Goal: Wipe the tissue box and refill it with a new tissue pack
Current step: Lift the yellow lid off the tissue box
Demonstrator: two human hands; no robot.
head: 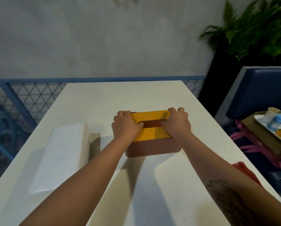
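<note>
Forearms are reaching mid-table (136, 95); left hand (125, 126) and right hand (177, 123) are gripping the yellow lid (152, 134) ends atop the brown tissue box (152, 149), thumbs at its slot. White tissue pack (61, 154) is lying just left.

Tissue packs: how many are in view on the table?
1. The white tissue pack lies on the table, left of the tissue box. The box's inside is mostly hidden, so another could sit there.

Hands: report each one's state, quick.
Left hand: grips the flat yellow slotted lid of the brown tissue box.
Right hand: grips the same lid's other end.
</note>
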